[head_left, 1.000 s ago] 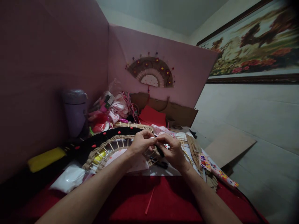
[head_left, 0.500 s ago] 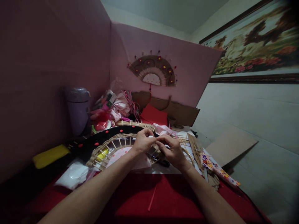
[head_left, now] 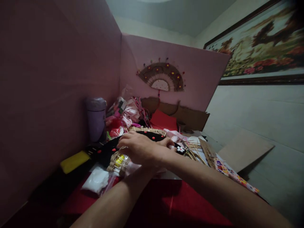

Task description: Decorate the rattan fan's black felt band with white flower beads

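Across the left forearm (head_left: 118,199), the right hand (head_left: 139,147) had been moved leftward, hiding much of the woven fan (head_left: 115,163) on the counter (head_left: 180,199). Its fingers were half open, their hold indiscernible. Around a small white piece (head_left: 172,147), near the white flower (head_left: 180,149), the left hand's (head_left: 167,142) partly hidden fingers were closed.

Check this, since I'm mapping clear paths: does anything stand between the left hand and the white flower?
Only the small white piece at the fingertips of the left hand; nothing else visible does. The white flower is just beyond. The right forearm crosses over the left one, outside that gap.
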The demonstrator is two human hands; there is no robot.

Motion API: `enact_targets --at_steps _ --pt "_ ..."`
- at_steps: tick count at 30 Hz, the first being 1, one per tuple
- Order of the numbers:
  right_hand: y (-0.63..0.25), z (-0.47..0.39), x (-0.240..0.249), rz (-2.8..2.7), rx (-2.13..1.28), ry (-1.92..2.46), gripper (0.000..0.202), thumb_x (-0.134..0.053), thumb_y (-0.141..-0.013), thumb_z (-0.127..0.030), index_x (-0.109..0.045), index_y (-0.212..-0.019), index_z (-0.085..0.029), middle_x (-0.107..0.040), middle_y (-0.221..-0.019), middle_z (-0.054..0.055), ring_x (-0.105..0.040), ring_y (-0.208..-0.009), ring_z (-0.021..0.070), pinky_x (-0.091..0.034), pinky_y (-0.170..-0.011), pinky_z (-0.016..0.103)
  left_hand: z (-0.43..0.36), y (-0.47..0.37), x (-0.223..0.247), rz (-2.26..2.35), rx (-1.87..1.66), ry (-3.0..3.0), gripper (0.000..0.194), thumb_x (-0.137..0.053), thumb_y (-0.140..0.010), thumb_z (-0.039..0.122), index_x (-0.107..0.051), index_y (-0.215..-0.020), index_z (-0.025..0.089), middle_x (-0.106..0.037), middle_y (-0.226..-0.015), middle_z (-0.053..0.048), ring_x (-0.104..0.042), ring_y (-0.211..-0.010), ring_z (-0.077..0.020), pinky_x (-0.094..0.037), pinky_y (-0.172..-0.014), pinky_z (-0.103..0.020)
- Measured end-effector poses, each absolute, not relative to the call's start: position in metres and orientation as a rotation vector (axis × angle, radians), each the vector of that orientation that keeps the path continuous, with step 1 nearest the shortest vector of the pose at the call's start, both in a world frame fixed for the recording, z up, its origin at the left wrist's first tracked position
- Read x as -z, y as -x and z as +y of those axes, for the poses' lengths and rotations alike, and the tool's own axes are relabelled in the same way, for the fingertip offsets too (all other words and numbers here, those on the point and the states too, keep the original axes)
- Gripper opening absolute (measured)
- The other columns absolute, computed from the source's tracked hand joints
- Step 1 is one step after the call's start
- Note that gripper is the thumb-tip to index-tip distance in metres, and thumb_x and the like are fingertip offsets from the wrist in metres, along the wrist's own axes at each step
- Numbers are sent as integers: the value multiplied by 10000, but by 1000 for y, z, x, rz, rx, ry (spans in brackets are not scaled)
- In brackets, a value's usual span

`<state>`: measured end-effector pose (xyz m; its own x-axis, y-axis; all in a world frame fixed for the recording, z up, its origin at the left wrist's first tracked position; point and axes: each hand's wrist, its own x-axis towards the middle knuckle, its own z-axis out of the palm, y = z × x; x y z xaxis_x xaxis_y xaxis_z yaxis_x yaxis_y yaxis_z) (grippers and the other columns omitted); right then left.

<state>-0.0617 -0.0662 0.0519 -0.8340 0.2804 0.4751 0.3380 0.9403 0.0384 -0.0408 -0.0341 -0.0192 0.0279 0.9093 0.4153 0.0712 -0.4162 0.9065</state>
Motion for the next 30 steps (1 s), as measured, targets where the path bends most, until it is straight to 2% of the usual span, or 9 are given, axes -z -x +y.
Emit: enact_targets --at_steps 2,3,6,13,18,21,24,27,30 --pt "90 -65 -52 -2716 183 325 196 -599 -742 -138 -645 -890 -259 -558 -836 -7 -465 -754 140 -389 -644 257 -37 46 21 1003 -1371 -1801 48 -649 -677 164 -620 -715 159 -540 -628 39 -509 -624 -124 -383 -563 -236" --pt "102 -66 -51 -2793 201 240 238 -628 -700 -138 -656 -890 -278 -553 -821 -4 -460 -735 145 -380 -610 253 -37 49 21 1003 -1344 -1886 59 -647 -643 135 -615 -679 170 -522 -599 44 -488 -606 -120 -348 -543 -235" --pt "126 -66 -43 -3020 402 91 267 -554 -747 -170 -661 -954 -300 -533 -878 46 -451 -773 184 -373 -592 280 -37 51 19 1024 -1265 -2078 89 -608 -650 145 -611 -726 193 -562 -679 21 -486 -622 -132 -313 -533 -250" --pt "128 -55 -19 -2969 631 40 115 -574 -777 -285 -658 -835 -232 -532 -937 72 -430 -871 219 -376 -728 350 -34 39 22 1099 -1121 -2349 79 -557 -705 184 -596 -771 204 -592 -820 -35 -536 -732 -189 -347 -578 -271" --pt "109 -45 -21 -2968 711 87 77 -580 -761 -199 -602 -691 -174 -571 -902 68 -440 -892 223 -375 -724 353 -35 44 26 1071 -1058 -2479 84 -529 -749 234 -591 -800 207 -569 -783 -27 -531 -711 -179 -340 -580 -279" --pt "107 -42 -25 -2951 650 211 33 -578 -734 -194 -600 -748 -175 -586 -849 49 -476 -847 216 -396 -657 337 -37 46 25 1057 -1021 -2537 121 -576 -726 280 -596 -828 219 -577 -797 -33 -534 -713 -192 -327 -563 -291" --pt "123 -45 -30 -2857 511 282 162 -520 -764 -176 -580 -913 -196 -593 -874 27 -510 -788 189 -420 -604 301 -38 45 22 1112 -994 -2547 111 -587 -730 275 -603 -808 198 -594 -800 -68 -536 -706 -209 -327 -542 -304" --pt "153 -53 -35 -2804 325 245 188 -490 -827 -277 -561 -990 -216 -600 -958 27 -528 -883 194 -459 -654 293 -39 42 21 1154 -978 -2543 128 -551 -793 304 -602 -824 191 -599 -844 -72 -538 -715 -178 -392 -576 -297" --pt "184 -60 -37 -2922 211 177 253 -581 -763 -255 -558 -1004 -183 -600 -1063 49 -522 -983 204 -471 -734 291 -39 41 21 1172 -978 -2544 157 -513 -832 324 -590 -885 198 -592 -887 -49 -546 -742 -147 -436 -625 -285"
